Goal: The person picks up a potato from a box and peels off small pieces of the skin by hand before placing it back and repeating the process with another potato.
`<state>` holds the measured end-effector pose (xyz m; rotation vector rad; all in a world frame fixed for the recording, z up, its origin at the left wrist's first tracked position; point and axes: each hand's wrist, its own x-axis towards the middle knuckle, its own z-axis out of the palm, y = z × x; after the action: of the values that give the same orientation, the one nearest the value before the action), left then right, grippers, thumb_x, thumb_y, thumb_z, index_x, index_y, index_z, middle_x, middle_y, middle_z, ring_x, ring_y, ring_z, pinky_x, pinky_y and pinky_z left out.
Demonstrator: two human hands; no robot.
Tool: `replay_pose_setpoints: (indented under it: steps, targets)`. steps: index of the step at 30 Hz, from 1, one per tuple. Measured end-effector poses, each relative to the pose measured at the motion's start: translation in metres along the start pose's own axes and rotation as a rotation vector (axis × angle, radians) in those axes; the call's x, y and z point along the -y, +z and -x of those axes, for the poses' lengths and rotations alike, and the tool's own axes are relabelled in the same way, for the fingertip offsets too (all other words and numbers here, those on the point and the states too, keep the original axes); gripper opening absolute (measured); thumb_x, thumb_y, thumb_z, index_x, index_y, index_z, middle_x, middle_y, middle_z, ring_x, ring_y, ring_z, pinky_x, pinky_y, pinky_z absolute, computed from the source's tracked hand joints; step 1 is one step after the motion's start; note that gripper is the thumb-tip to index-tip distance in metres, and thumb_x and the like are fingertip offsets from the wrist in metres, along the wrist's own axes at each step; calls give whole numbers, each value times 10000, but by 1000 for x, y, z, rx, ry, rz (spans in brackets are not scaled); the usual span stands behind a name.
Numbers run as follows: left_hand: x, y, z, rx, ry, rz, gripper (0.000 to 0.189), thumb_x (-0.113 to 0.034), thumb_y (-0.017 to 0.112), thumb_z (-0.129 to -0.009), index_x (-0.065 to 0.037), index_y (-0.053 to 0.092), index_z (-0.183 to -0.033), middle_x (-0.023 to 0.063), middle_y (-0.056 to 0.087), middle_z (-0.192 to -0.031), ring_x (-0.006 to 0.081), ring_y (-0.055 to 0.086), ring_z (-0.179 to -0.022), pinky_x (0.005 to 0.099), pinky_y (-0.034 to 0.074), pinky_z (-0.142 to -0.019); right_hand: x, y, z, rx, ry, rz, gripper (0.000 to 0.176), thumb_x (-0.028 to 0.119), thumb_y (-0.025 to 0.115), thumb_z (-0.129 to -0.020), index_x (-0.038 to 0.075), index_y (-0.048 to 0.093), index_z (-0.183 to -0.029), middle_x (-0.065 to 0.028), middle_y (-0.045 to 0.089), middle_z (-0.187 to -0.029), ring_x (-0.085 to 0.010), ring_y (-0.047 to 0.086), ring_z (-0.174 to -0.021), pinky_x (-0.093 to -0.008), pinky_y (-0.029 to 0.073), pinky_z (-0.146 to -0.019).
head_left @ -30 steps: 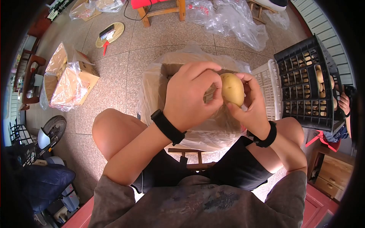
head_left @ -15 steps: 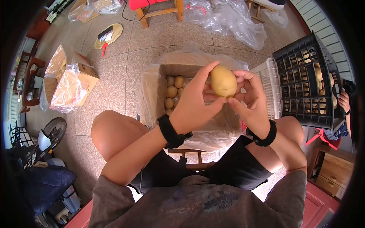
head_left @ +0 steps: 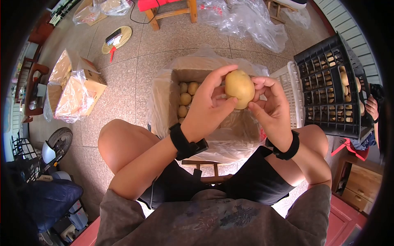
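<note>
Above an open carton, a smooth, round yellow-brown fruit (head_left: pixel 239 88) is held between my two hands. My left hand (head_left: pixel 209 108) grips it from the left, thumb pressed on the lower front and index finger over the top. On the other side, my right hand (head_left: pixel 273 110) has its thumb and fingertips curled against the fruit's right edge. Below them stands the cardboard box (head_left: pixel 193 74), lined with clear plastic (head_left: pixel 162 92). Several similar fruits (head_left: pixel 185 99) lie in its left part; my hands hide some of the inside.
At right, a black plastic crate (head_left: pixel 328 88) with more fruits adjoins a white crate (head_left: pixel 293 94). Another person's hand (head_left: pixel 372 108) is beyond it. An open carton (head_left: pixel 96 88) is at left. Plastic sheeting (head_left: pixel 246 24) and a round fan (head_left: pixel 123 37) lie on the floor.
The fruit has been turned between my fingers, so another side faces me. My left thumb has moved up onto its front.
</note>
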<state>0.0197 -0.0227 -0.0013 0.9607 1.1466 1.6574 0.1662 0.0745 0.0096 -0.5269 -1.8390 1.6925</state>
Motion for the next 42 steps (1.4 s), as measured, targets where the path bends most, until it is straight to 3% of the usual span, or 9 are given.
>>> replay_pose_setpoints:
  steps: [8, 13, 30, 36, 39, 42]
  targets:
    - [7, -6, -3, 62, -81, 187, 633, 38, 586, -760, -46, 388, -1355, 76, 542, -1203, 172, 529, -1110, 321, 418, -961, -2, 2, 0, 5, -27, 92, 533, -195, 589, -708, 48, 497, -1174, -34, 403, -1004, -74, 488, -810, -199, 499, -710]
    - [10, -7, -5, 77, -123, 305, 651, 77, 541, -730, -44, 393, -1352, 75, 521, -1243, 176, 517, -1143, 338, 416, -983, -1, 3, 1, 5, -12, 31, 537, -193, 584, -715, 50, 486, -1184, -29, 396, -997, -69, 480, -810, -193, 494, -713]
    - [7, -6, -3, 41, -148, 228, 629, 81, 518, -744, -40, 394, -1348, 82, 512, -1239, 177, 511, -1145, 329, 409, -977, 0, 0, 1, 17, 28, 39, 536, -181, 584, -725, 49, 466, -1196, -32, 411, -994, -74, 497, -838, -195, 493, -711]
    - [9, -2, -1, 26, -198, 269, 601, 58, 498, -782, -41, 374, -1362, 92, 494, -1266, 189, 509, -1150, 320, 403, -976, -8, -3, -3, 54, 7, 297, 553, -50, 676, -725, 53, 456, -1222, -70, 465, -1067, -132, 529, -907, -236, 497, -719]
    - [6, -1, 1, 72, -253, 272, 585, 36, 498, -807, -41, 361, -1370, 100, 483, -1285, 197, 501, -1161, 317, 399, -978, -17, -4, -7, 130, 100, 137, 551, 31, 690, -755, 48, 440, -1246, -78, 506, -1101, -139, 527, -968, -245, 492, -738]
    - [5, -5, 1, 148, -269, 220, 558, 3, 521, -829, -42, 371, -1364, 98, 478, -1294, 197, 487, -1179, 313, 395, -981, -32, -11, -9, 158, 52, 226, 534, 100, 678, -792, 35, 425, -1258, -82, 531, -1104, -139, 528, -1001, -247, 488, -757]
